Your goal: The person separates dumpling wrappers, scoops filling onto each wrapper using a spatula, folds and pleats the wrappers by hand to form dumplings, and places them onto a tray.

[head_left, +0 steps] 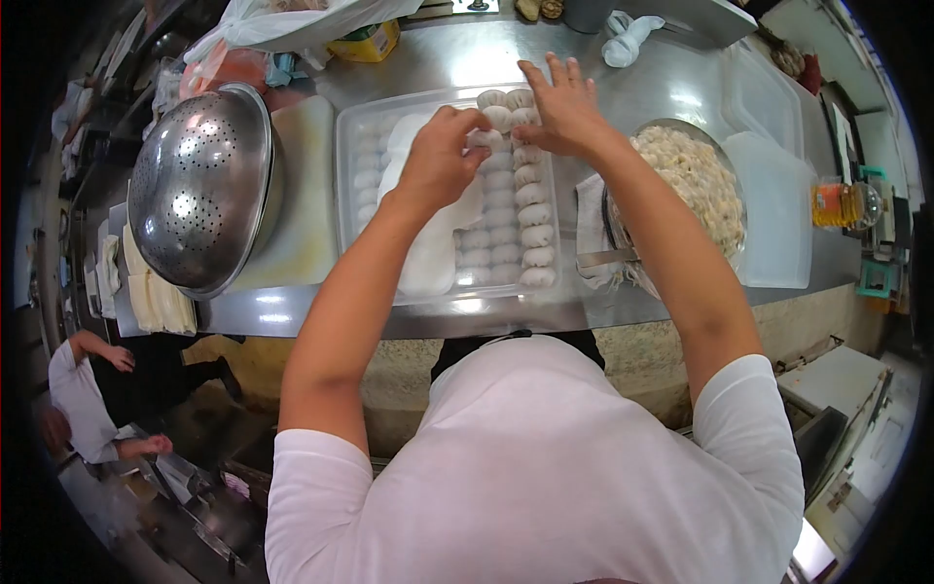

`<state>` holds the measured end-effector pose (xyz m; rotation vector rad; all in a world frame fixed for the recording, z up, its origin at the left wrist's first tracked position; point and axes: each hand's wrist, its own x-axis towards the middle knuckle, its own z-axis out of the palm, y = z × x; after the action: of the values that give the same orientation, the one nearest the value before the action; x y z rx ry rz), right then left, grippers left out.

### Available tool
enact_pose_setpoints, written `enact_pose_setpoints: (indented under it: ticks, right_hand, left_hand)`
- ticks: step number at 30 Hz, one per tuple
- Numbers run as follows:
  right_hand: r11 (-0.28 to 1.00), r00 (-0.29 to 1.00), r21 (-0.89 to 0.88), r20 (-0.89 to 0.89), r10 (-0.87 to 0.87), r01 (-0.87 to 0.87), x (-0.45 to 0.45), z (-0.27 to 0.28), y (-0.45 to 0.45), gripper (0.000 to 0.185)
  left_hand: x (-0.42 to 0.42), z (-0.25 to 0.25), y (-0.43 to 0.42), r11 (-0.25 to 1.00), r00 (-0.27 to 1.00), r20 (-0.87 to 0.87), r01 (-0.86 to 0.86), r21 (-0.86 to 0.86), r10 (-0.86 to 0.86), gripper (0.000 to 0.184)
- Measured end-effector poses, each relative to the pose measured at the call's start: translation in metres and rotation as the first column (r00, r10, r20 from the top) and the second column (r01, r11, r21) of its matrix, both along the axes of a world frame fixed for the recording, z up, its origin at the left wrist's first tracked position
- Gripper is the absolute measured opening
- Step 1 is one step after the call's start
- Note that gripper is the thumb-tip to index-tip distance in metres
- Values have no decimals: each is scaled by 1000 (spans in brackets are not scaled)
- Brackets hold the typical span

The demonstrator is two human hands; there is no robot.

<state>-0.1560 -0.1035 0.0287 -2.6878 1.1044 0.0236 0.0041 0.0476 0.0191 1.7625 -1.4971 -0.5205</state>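
Observation:
A plastic tray (347,195) on the steel counter holds rows of pale, round dumplings (534,214). Those in the right-hand row lie uncovered; others show dimly beneath a translucent layer. A white sheet (428,255) lies across the tray's middle. Over the tray's far half, my left hand (440,161) is curled, its thumb and fingers around a pale dumpling (483,138). My right hand (562,109) is beside it at the far right corner, fingers spread, with its thumb side close to the dumplings. Whether that thumb touches them I cannot tell.
A large perforated colander (199,190) leans at the left on a cutting board (302,195). On the right stand a bowl of chopped filling (689,175), a flat metal utensil (605,258), clear plastic lids (773,219) and an oil bottle (839,204). Another person (92,389) is at lower left.

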Motion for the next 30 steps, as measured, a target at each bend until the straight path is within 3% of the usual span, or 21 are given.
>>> enact_pose_setpoints:
  ticks: [1, 5, 8, 12, 18, 27, 30]
  right_hand:
    - [1000, 1000, -1, -1, 4, -4, -3, -2, -1, 105]
    - [998, 997, 39, 57, -60, 58, -12, -5, 0, 102]
    - [996, 993, 54, 86, -80, 76, -15, -6, 1, 101]
    - [998, 989, 24, 132, -69, 66, -19, -14, 1, 101]
    - [998, 974, -24, 223, -43, 50, -26, -24, -9, 97]
    - [999, 942, -31, 336, -8, 19, -34, -23, -8, 90]
    - [999, 947, -32, 321, -17, 29, -37, -22, -5, 89]
  left_hand:
    - [-3, -4, -5, 999, 996, 84, 38, -36, -35, 31]
    - [-10, -24, -19, 991, 996, 73, 60, -118, -51, 33]
    - [-12, -23, -20, 994, 985, 166, 66, -84, -51, 36]
    - [-19, -17, -15, 999, 986, 165, 22, -31, -17, 36]
    - [-22, -23, -16, 993, 989, 143, -16, -119, 33, 43]
    - [-18, -26, -15, 973, 981, 190, 89, -211, -49, 45]
    - [-22, -22, -13, 980, 994, 105, 60, -191, -40, 46]
